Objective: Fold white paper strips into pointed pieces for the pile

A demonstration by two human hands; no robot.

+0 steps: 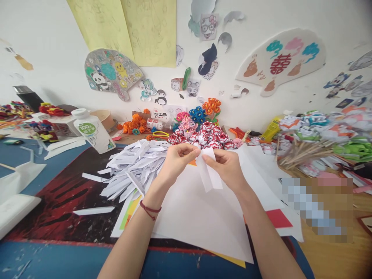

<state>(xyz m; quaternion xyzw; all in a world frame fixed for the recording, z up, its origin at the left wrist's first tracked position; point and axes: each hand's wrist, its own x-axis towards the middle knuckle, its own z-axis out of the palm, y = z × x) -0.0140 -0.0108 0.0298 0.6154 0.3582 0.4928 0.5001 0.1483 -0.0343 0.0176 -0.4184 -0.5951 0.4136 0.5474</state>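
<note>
Paper strip point(211, 176) is hanging doubled from our fingers point(192, 155), left hand point(176, 162) and right hand point(229, 167) both pinching its top. White sheets point(197, 221) are lying below the fingers, over our blue bench point(69, 261); folded strips point(136, 164) are lying heaped leftward, red-and-white flowers point(207, 135) are sitting beyond, and decorated fans point(280, 62) are hanging on the wall point(255, 15) behind.

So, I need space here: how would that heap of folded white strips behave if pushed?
The heap of strips would probably slide apart, since they lie loose and crisscrossed. Each looks light, being thin paper, and its folds likely keep it fairly stiff.
</note>
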